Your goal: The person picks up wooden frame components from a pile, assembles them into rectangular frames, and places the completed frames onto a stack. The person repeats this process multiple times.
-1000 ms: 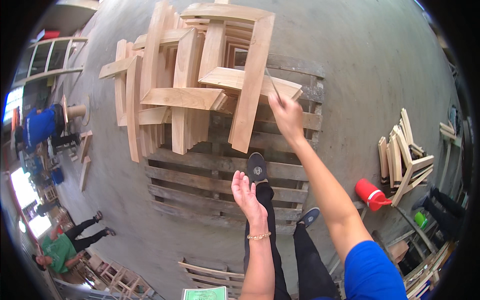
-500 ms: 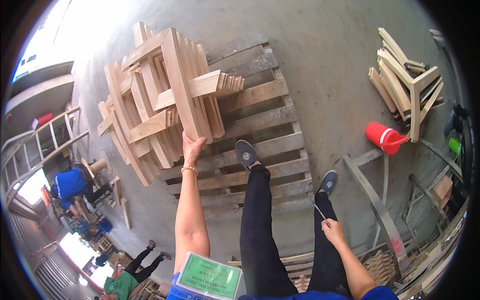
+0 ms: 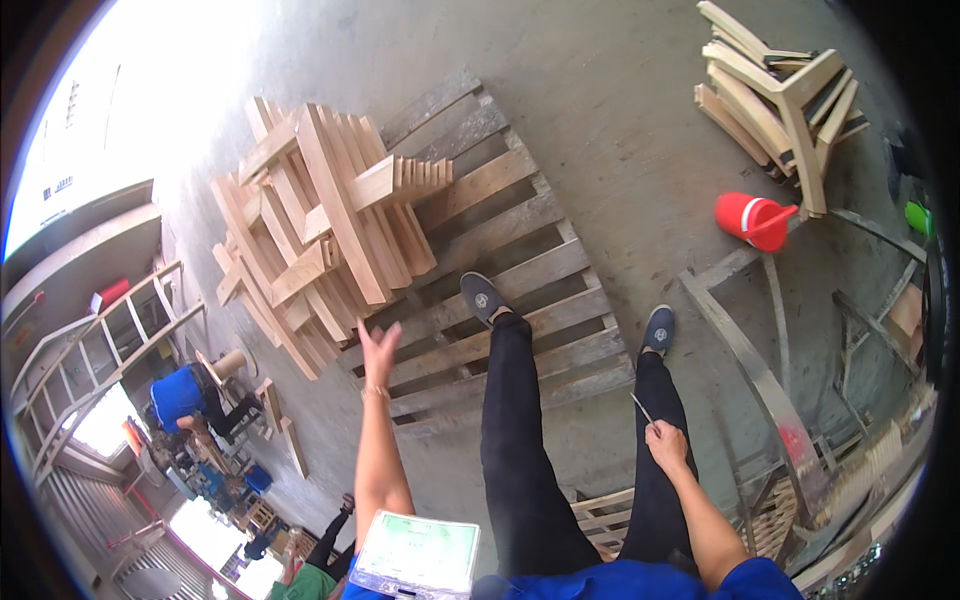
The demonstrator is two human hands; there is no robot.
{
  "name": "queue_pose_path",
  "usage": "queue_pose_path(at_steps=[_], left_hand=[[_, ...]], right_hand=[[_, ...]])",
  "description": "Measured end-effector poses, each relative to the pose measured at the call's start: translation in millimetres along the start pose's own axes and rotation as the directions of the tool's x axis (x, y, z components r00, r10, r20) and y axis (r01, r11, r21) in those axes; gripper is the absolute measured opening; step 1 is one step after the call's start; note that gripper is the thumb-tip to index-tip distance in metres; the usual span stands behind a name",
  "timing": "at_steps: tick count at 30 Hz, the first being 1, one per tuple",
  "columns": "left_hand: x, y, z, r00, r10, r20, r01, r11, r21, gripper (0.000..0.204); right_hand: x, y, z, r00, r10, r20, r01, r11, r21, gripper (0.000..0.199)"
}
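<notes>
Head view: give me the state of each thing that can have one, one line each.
Left hand: open, gripping nothing
Right hand: closed
Thin rod: held in the right hand, one end jutting free
Wooden frames: stacked several deep
Pallet: lying flat, partly covered
Pale wooden pieces: piled together
Red jug: not held; upright or tipped, cannot tell
Badge: facing the camera

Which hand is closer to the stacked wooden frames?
Left: the left hand is beside the stacked wooden frames; the right hand is farther away, in front of the right leg.
</notes>
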State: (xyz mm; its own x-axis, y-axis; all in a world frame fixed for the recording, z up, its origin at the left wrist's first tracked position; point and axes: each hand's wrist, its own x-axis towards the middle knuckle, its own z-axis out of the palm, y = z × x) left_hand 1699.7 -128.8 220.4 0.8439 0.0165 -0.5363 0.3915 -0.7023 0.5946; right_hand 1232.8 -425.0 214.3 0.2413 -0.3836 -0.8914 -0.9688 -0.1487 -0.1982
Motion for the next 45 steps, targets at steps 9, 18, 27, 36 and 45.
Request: queue_pose_path(at_steps=[9, 18, 27, 36, 45], left_hand=[[-347, -11, 81, 0.881, -0.367, 0.3, 0.362, 0.929, 0.073, 0.094], [-413, 51, 101, 0.909, -0.006, 0.417, 0.008, 1.0, -0.003, 0.082], [-463, 97, 88, 0.838, 0.332, 0.433, -0.245, 0.938, -0.245, 0.07], [-561, 120, 71, 0.725, 0.546, 0.42, -0.344, 0.816, -0.465, 0.06], [-715, 203, 129, 0.595, 0.722, 0.353, -0.394, 0.645, -0.655, 0.051]], right_hand=[[-16, -58, -36, 0.983, -0.182, -0.026, 0.184, 0.971, 0.155, 0.027], [-179, -155, -114, 0.498, -0.863, -0.086, 0.748, 0.378, 0.545, 0.026], [-303, 46, -182, 0.488, -0.808, -0.332, 0.707, 0.142, 0.693, 0.031], [-452, 350, -205, 0.666, 0.097, -0.739, 0.728, -0.3, 0.617, 0.032], [-510, 641, -287, 0.498, 0.403, -0.768, 0.831, -0.474, 0.29, 0.025]])
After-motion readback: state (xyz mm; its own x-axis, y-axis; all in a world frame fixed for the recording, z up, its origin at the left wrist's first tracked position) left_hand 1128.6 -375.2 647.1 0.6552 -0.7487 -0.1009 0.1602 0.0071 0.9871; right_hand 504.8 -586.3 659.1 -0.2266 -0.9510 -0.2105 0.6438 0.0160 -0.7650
